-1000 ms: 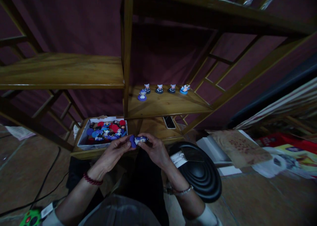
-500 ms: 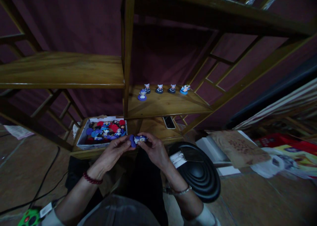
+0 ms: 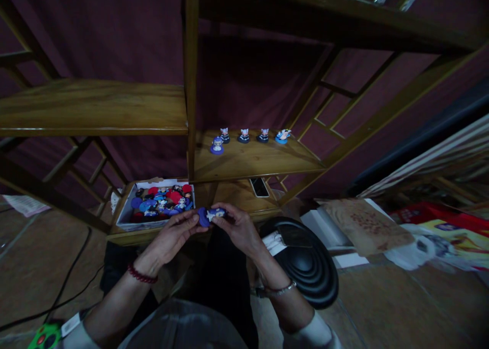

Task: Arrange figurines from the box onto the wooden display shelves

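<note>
Between my two hands lies a small figurine (image 3: 209,215) on a round purple base, tilted on its side. My left hand (image 3: 179,231) pinches the base, while my right hand (image 3: 237,226) grips the figure's upper end. Just left of them, a white box (image 3: 126,214) holds many more figurines (image 3: 162,202) with red, blue and purple bases. On the wooden shelf (image 3: 248,163) above, a purple-based figurine (image 3: 217,145) stands in front, with several others, including a blue-based one (image 3: 282,136), in a row behind it.
A phone (image 3: 260,187) lies on the lower shelf. To the right, a black ridged round object (image 3: 305,262) stands near cardboard (image 3: 362,226) and plastic bags (image 3: 412,249) on the tiled floor. A green object (image 3: 46,334) and black cables (image 3: 72,262) are at lower left.
The view has shifted slightly. Both hands keep hold of the figurine, which has turned a little between my fingers. The figurines on the shelf have stayed put.
</note>
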The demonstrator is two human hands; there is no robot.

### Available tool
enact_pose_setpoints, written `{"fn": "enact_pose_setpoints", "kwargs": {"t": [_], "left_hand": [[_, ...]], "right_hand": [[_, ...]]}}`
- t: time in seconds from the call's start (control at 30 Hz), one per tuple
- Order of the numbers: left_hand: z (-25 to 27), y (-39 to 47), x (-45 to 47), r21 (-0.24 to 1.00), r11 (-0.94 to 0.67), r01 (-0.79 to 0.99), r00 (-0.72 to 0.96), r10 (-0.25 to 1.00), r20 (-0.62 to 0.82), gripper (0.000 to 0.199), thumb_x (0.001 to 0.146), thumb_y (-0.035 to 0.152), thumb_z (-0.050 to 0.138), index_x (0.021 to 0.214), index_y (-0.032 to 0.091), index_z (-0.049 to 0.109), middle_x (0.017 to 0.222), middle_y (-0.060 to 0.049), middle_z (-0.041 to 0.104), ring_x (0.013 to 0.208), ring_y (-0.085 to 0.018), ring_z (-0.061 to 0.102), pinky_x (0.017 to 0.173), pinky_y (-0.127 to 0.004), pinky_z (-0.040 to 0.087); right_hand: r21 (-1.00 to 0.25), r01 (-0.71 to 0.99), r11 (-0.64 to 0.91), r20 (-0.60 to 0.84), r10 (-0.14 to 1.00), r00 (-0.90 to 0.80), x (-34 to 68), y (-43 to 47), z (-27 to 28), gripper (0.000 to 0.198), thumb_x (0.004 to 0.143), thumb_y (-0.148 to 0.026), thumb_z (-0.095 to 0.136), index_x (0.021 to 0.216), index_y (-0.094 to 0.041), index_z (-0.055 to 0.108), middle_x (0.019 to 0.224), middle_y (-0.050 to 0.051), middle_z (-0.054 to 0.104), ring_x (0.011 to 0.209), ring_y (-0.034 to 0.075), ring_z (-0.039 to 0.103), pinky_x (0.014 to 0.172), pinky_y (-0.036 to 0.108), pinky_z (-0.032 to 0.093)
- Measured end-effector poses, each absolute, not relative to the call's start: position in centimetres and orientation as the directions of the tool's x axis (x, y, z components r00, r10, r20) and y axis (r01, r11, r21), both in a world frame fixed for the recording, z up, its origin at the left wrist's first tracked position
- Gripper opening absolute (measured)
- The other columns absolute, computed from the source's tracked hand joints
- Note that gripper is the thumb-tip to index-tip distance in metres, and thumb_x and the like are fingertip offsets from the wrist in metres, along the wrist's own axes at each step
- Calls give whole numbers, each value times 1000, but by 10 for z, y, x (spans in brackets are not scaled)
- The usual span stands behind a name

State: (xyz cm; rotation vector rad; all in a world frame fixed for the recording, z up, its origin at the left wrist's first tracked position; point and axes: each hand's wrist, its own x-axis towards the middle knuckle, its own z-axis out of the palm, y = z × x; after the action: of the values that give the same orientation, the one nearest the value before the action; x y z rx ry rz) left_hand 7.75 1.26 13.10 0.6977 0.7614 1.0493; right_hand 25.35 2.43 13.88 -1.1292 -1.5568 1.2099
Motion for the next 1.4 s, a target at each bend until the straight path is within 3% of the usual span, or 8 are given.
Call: {"fn": "enact_pose_setpoints", "kwargs": {"t": [0.33, 0.63, 1.0, 1.2, 1.4], "left_hand": [[130, 14, 77, 820, 340, -460, 302, 929, -216, 17, 71, 25, 69, 84, 14, 71, 87, -5, 69, 81, -16, 63, 78, -29, 50], [130, 14, 77, 859, 321, -399, 346, 920, -184, 20, 74, 31, 66, 84, 14, 70, 87, -5, 68, 82, -16, 62, 82, -30, 48], [126, 10, 77, 857, 340, -388, 356, 913, -201, 22, 72, 32, 68, 83, 13, 70, 85, -6, 68, 81, -18, 62, 81, -32, 48], [124, 9, 79, 877, 319, -359, 361, 914, -185, 22, 72, 31, 67, 86, 13, 70, 84, -6, 69, 77, -17, 62, 78, -31, 48], [124, 7, 80, 895, 314, -317, 349, 916, -198, 23, 71, 31, 68, 86, 14, 70, 82, -5, 69, 76, -16, 60, 77, -30, 46]], "right_hand": [[-959, 214, 185, 134, 963, -233, 254, 25, 134, 23, 77, -27, 61, 99, -22, 63, 93, 0, 66, 85, 15, 62, 78, 27, 48], [-869, 358, 341, 265, 933, -245, 252, 22, 140, 19, 80, -24, 58, 98, -23, 64, 95, 1, 68, 89, 16, 62, 81, 27, 48], [-629, 433, 646, 401, 747, -530, 258, 22, 155, 24, 89, -21, 45, 107, -24, 62, 95, 4, 64, 89, 15, 60, 80, 27, 49], [-547, 492, 677, 379, 725, -575, 259, 20, 155, 25, 91, -21, 41, 105, -23, 61, 97, 5, 63, 91, 16, 61, 80, 26, 49], [-561, 508, 653, 361, 746, -560, 257, 19, 148, 24, 91, -22, 43, 107, -23, 60, 95, 5, 63, 87, 16, 60, 79, 27, 49]]}}
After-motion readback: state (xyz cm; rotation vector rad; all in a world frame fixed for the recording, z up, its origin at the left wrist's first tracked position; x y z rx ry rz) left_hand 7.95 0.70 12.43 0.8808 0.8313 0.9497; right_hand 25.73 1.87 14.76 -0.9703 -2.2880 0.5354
